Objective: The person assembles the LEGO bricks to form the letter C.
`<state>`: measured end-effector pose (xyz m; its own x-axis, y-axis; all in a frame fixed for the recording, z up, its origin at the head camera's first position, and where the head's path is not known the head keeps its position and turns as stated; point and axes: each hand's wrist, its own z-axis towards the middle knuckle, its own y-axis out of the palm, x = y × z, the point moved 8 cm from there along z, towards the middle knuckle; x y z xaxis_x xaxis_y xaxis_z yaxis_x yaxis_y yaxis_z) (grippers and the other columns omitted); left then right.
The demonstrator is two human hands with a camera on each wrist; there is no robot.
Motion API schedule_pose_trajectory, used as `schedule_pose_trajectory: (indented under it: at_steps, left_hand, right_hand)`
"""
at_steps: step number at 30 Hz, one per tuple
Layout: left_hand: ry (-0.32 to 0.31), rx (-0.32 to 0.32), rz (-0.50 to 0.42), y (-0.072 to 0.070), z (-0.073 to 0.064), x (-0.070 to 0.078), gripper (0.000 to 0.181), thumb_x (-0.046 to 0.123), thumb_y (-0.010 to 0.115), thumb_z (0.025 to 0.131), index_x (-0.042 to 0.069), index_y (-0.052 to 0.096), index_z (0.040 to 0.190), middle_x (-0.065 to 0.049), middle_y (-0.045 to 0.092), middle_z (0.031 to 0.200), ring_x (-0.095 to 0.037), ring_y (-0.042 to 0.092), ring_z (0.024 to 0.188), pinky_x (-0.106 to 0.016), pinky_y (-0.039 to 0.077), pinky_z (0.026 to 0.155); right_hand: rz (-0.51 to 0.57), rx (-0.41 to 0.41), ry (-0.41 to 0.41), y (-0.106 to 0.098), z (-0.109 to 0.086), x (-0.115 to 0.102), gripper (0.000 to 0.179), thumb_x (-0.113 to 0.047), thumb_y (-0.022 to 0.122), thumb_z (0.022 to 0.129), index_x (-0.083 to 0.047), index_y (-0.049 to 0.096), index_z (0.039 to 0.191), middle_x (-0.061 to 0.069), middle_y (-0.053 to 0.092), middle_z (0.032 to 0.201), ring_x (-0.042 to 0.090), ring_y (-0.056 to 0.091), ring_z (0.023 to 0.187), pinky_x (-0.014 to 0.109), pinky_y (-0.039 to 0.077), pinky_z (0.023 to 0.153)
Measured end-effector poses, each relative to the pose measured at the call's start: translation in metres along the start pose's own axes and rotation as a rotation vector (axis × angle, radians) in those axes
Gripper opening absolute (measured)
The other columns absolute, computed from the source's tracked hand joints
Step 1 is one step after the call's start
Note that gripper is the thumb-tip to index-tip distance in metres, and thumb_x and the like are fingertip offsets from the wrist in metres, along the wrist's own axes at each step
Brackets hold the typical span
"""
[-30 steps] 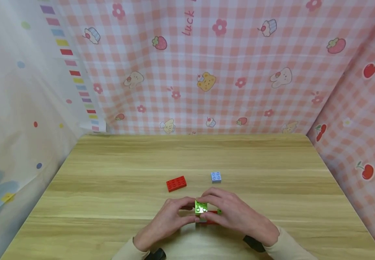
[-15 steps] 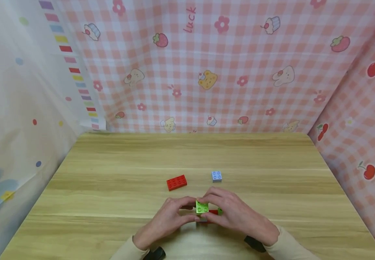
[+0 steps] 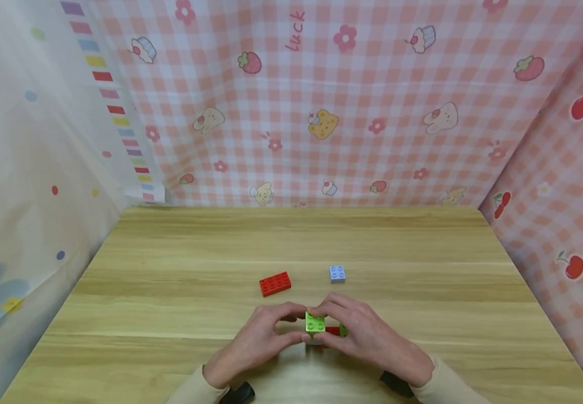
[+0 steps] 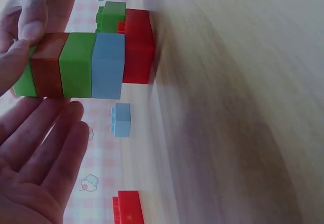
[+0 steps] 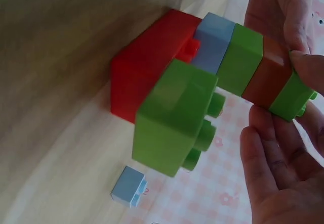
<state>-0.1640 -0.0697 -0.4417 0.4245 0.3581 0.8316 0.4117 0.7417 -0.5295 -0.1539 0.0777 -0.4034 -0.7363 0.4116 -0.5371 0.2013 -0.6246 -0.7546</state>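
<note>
Head view: the left hand (image 3: 260,341) and right hand (image 3: 366,339) pinch the top of the brick tower (image 4: 76,65), well inside the side edges of the wooden surface (image 3: 205,242). Between the hands and the far edge lie a red eight-stud brick (image 3: 275,284) and a light-blue four-stud brick (image 3: 337,274), with open room between them.

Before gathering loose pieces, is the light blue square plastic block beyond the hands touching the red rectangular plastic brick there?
Apart: the head view shows wooden tabletop between the light blue block and the red brick.
</note>
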Motion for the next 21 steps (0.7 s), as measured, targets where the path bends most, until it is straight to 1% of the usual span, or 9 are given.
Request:
schedule_pose_trajectory:
  at_steps: [4, 7, 9, 14, 17, 21]
  left_hand:
    - [0.018, 0.018, -0.019, -0.0016, 0.0007, 0.0036, 0.031, 0.023, 0.078, 0.094, 0.013, 0.069, 0.122, 0.0, 0.075, 0.118, -0.016, 0.071, 0.107, -0.033, 0.058, 0.094]
    - [0.016, 0.023, -0.01, -0.0015, 0.0, 0.0032, 0.031, 0.02, 0.08, 0.093, 0.013, 0.069, 0.122, 0.001, 0.075, 0.116, -0.016, 0.071, 0.106, -0.031, 0.058, 0.094]
    - [0.016, 0.026, 0.001, -0.0016, -0.0006, 0.003, 0.031, 0.02, 0.08, 0.093, 0.013, 0.07, 0.122, 0.002, 0.075, 0.116, -0.017, 0.071, 0.106, -0.031, 0.058, 0.094]
    - [0.022, 0.023, 0.016, -0.0019, 0.0008, 0.0059, 0.03, 0.023, 0.079, 0.094, 0.011, 0.07, 0.121, 0.0, 0.075, 0.116, -0.022, 0.072, 0.107, -0.031, 0.057, 0.094]
    - [0.027, 0.024, 0.024, -0.0018, 0.0004, 0.0067, 0.03, 0.023, 0.078, 0.095, 0.011, 0.07, 0.121, 0.0, 0.075, 0.116, -0.023, 0.071, 0.107, -0.032, 0.057, 0.094]
    - [0.023, 0.024, 0.031, -0.0014, -0.0009, 0.006, 0.031, 0.024, 0.078, 0.095, 0.012, 0.07, 0.122, 0.001, 0.075, 0.118, -0.022, 0.071, 0.108, -0.032, 0.057, 0.095]
  right_hand:
    - [0.015, 0.015, 0.049, 0.0006, -0.002, 0.0004, 0.037, -0.021, 0.085, 0.088, -0.013, 0.071, 0.122, -0.008, 0.065, 0.109, 0.012, 0.064, 0.091, 0.027, 0.059, 0.079]
    - [0.009, 0.007, 0.087, 0.0017, -0.0031, 0.0004, 0.045, -0.021, 0.085, 0.088, -0.01, 0.068, 0.128, -0.005, 0.066, 0.111, 0.015, 0.065, 0.092, 0.031, 0.06, 0.078]
    - [-0.005, -0.002, 0.109, 0.002, -0.0035, 0.0004, 0.049, -0.022, 0.085, 0.089, -0.008, 0.065, 0.131, -0.003, 0.068, 0.114, 0.013, 0.066, 0.095, 0.032, 0.06, 0.08]
    - [-0.026, -0.021, 0.12, 0.0, -0.0046, 0.001, 0.05, -0.022, 0.085, 0.089, -0.008, 0.064, 0.132, -0.003, 0.068, 0.12, 0.009, 0.064, 0.101, 0.03, 0.059, 0.085]
    - [-0.031, -0.033, 0.126, 0.0002, -0.0051, 0.0022, 0.047, -0.022, 0.084, 0.09, -0.009, 0.064, 0.131, -0.004, 0.068, 0.12, 0.01, 0.064, 0.101, 0.03, 0.059, 0.086]
    - [-0.032, -0.052, 0.135, -0.0001, -0.0075, 0.0041, 0.047, -0.032, 0.081, 0.092, -0.012, 0.064, 0.132, -0.006, 0.068, 0.121, 0.011, 0.065, 0.104, 0.033, 0.059, 0.088]
